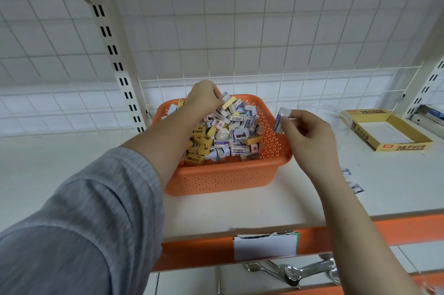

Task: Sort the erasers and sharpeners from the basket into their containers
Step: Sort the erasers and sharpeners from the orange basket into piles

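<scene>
Nearest me, my right hand (310, 134) hangs just outside the orange basket (223, 179), its thumb and fingertips pinching a white eraser (280, 122) with a blue sleeve, held upright off the shelf. My left hand (204, 98) is further in, over the far side of the heap of erasers and sharpeners (228, 136), fingers curled down into the pile; I judge it is closing on a piece there, though what it has hold of is hidden under the knuckles. Beyond my right hand and out to its far side sits a clear round dish (336, 114), and past that an open yellow box (389, 131). I take the step to be carrying the pinched eraser to its container; which of the two takes erasers I cannot tell from here. To do it well I would keep the pinch firm, lift clear of the basket rim, and release low inside the container so the eraser does not bounce out.
</scene>
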